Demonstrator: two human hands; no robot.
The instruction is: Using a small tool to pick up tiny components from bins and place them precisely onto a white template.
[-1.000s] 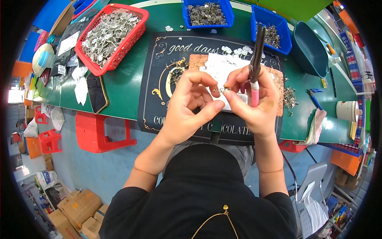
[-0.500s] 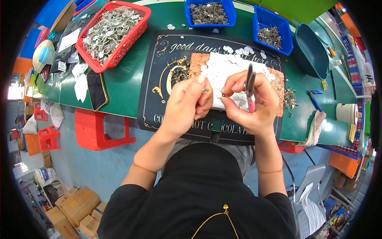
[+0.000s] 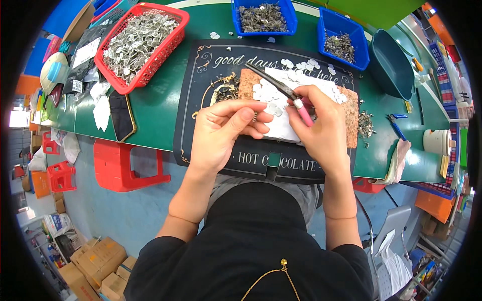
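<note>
My left hand (image 3: 218,128) is closed, fingers curled in, with a small metal part (image 3: 254,117) between thumb and fingers; its shape is mostly hidden. In my right hand (image 3: 324,125) is a slim pink-handled tool (image 3: 303,111), whose long dark tapered end points up and left over the board. Under both hands lies a cork board (image 3: 352,118) partly covered by a white sheet (image 3: 281,131). Small white flat pieces (image 3: 310,64) lie scattered along its upper part. Dark small metal parts (image 3: 228,90) are heaped left of the board, on a black printed mat (image 3: 201,135).
A red basket (image 3: 150,75) of pale metal pieces stands at the far left, beside a dark phone (image 3: 120,115). Two blue bins (image 3: 266,31) (image 3: 346,59) of metal parts stand at the back. Right are a dark green tub (image 3: 389,70), blue-handled pliers (image 3: 396,125) and loose metal parts (image 3: 365,124).
The pink-handled tool has swung from upright to pointing up and left in my right hand. My right fingertips have drawn away from my left hand, whose fingers have shifted around the small part.
</note>
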